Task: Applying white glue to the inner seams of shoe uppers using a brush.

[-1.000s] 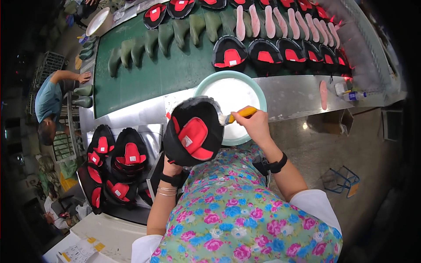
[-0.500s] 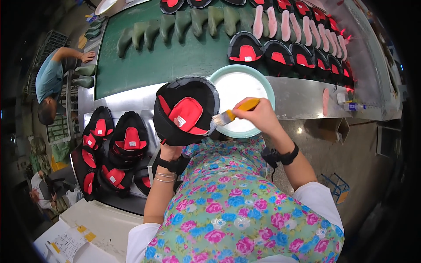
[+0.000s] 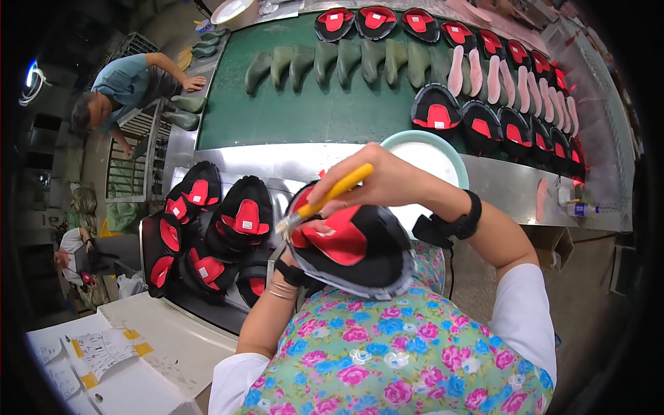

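Note:
My left hand holds a black shoe upper with red lining and a grey rough edge, tilted over my lap; most of its fingers are hidden. In my right hand is a paintbrush with a yellow handle. Its pale bristles are at the upper's left edge, close to my left hand; whether they touch it I cannot tell. Behind my right forearm stands a pale green bowl of white liquid, partly covered by the arm. More shoe uppers are piled to my left.
Green shoe lasts, pink insoles and more uppers stand in rows on the green table. A co-worker is at the far left, by a metal rack. An open cardboard box sits at right.
My right hand has carried the brush leftward, across the upper to its other side. The upper has been turned and tipped toward me. The whole view has shifted.

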The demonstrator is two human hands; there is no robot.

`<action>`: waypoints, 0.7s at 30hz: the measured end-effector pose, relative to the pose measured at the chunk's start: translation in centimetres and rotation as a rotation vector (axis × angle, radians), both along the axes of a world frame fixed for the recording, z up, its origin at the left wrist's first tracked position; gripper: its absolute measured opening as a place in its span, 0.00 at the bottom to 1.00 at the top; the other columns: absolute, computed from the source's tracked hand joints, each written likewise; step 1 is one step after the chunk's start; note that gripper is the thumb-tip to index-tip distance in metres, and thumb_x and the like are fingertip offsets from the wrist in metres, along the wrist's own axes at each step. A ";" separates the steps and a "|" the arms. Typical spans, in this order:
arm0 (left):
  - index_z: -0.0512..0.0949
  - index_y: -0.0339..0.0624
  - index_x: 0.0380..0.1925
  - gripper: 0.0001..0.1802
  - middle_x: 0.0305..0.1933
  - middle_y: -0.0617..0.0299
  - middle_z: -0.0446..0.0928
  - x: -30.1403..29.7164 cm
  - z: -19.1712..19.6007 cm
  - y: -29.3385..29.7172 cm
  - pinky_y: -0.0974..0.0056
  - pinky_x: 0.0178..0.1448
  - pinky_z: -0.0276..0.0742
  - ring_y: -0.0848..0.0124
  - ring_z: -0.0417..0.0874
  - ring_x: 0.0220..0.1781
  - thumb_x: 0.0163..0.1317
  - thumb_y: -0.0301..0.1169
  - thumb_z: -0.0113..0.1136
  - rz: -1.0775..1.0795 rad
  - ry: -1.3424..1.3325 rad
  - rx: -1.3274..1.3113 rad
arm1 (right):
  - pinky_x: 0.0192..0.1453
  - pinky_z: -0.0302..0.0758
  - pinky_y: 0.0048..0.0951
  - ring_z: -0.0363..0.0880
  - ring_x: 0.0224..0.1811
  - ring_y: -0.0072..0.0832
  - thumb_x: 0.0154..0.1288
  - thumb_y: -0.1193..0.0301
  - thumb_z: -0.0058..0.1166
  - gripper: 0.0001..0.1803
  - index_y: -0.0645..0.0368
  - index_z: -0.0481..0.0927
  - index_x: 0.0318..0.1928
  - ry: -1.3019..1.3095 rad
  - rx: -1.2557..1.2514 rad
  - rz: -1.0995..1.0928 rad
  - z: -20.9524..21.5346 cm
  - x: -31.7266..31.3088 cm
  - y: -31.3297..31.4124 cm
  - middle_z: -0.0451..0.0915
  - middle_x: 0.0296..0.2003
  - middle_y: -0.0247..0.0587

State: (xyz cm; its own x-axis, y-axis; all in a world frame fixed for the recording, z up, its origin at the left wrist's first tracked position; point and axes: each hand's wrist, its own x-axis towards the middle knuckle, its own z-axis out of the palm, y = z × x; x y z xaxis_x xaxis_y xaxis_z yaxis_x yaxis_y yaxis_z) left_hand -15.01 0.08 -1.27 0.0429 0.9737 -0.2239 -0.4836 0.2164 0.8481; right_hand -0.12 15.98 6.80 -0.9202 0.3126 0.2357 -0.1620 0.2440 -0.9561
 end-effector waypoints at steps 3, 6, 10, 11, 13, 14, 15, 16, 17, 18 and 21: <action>0.73 0.28 0.50 0.18 0.49 0.48 0.78 -1.7 -8.1 -2.5 0.60 0.58 0.76 0.60 0.80 0.51 0.65 0.30 0.50 0.002 -0.029 0.047 | 0.38 0.76 0.22 0.80 0.32 0.20 0.56 0.73 0.65 0.10 0.62 0.84 0.38 -0.052 0.002 -0.091 -1.5 -1.2 1.3 0.84 0.31 0.35; 0.75 0.26 0.46 0.15 0.48 0.47 0.79 -1.5 -6.8 -1.8 0.59 0.56 0.78 0.60 0.81 0.49 0.63 0.27 0.50 0.035 -0.182 0.064 | 0.34 0.75 0.20 0.79 0.29 0.18 0.56 0.68 0.65 0.11 0.64 0.83 0.33 -0.327 -0.003 -0.353 -3.3 1.4 3.4 0.82 0.26 0.35; 0.76 0.29 0.44 0.17 0.43 0.50 0.80 -0.4 -1.6 -0.8 0.61 0.51 0.80 0.61 0.83 0.44 0.52 0.23 0.57 0.189 -0.046 -0.386 | 0.27 0.75 0.23 0.80 0.21 0.21 0.54 0.65 0.59 0.15 0.68 0.82 0.25 -0.514 -0.042 -0.527 -5.6 5.4 3.4 0.80 0.18 0.39; 0.76 0.30 0.45 0.18 0.43 0.51 0.80 -1.0 -1.8 -0.7 0.61 0.51 0.80 0.62 0.83 0.44 0.52 0.23 0.57 0.153 -0.114 -0.346 | 0.25 0.74 0.23 0.79 0.18 0.21 0.54 0.65 0.57 0.16 0.68 0.81 0.21 -0.505 -0.055 -0.579 -5.2 5.8 3.0 0.79 0.16 0.39; 0.74 0.35 0.51 0.22 0.48 0.54 0.79 -3.2 -4.2 -0.6 0.60 0.53 0.79 0.64 0.81 0.47 0.53 0.24 0.60 0.156 -0.349 -0.397 | 0.24 0.74 0.26 0.79 0.18 0.23 0.56 0.63 0.56 0.18 0.68 0.80 0.21 -0.516 -0.065 -0.675 -4.7 6.3 2.7 0.78 0.15 0.42; 0.71 0.38 0.55 0.26 0.54 0.56 0.76 -3.6 -5.2 -0.7 0.60 0.55 0.78 0.64 0.79 0.52 0.54 0.24 0.61 0.171 -0.115 -0.215 | 0.24 0.73 0.28 0.79 0.18 0.24 0.57 0.62 0.55 0.19 0.68 0.80 0.21 -0.507 -0.035 -0.727 -4.5 6.4 2.9 0.78 0.15 0.43; 0.69 0.38 0.57 0.27 0.55 0.56 0.75 -3.7 -4.6 0.0 0.60 0.57 0.77 0.64 0.79 0.53 0.55 0.22 0.59 0.163 -0.086 -0.162 | 0.24 0.71 0.31 0.78 0.18 0.27 0.60 0.60 0.54 0.21 0.68 0.79 0.21 -0.504 0.125 -0.747 -4.7 6.6 3.5 0.77 0.15 0.45; 0.68 0.38 0.59 0.28 0.57 0.56 0.74 -4.0 -4.0 0.7 0.60 0.58 0.76 0.64 0.78 0.53 0.56 0.20 0.58 0.157 -0.058 -0.109 | 0.23 0.70 0.33 0.76 0.18 0.29 0.61 0.61 0.55 0.20 0.68 0.79 0.25 -0.351 0.053 -0.728 -5.0 6.3 3.8 0.77 0.16 0.45; 0.67 0.38 0.59 0.28 0.57 0.55 0.73 -5.5 -5.7 0.7 0.61 0.60 0.75 0.64 0.78 0.55 0.56 0.16 0.54 0.151 0.071 -0.118 | 0.25 0.70 0.33 0.76 0.19 0.29 0.61 0.61 0.55 0.18 0.67 0.80 0.28 -0.319 -0.005 -0.700 -4.5 5.4 3.8 0.77 0.17 0.45; 0.67 0.38 0.59 0.28 0.58 0.55 0.73 -7.0 -7.4 0.8 0.61 0.61 0.73 0.64 0.77 0.56 0.56 0.13 0.51 0.153 0.202 -0.130 | 0.27 0.71 0.34 0.76 0.20 0.30 0.62 0.61 0.56 0.17 0.67 0.80 0.32 -0.285 -0.066 -0.664 -4.2 4.3 3.8 0.77 0.19 0.44; 0.65 0.36 0.60 0.31 0.60 0.55 0.71 -7.7 -8.3 4.6 0.61 0.65 0.68 0.66 0.73 0.61 0.54 0.08 0.42 0.053 0.623 -0.002 | 0.38 0.74 0.33 0.81 0.32 0.37 0.58 0.64 0.61 0.14 0.64 0.80 0.35 -0.235 0.205 -0.513 -4.4 1.5 3.4 0.81 0.30 0.44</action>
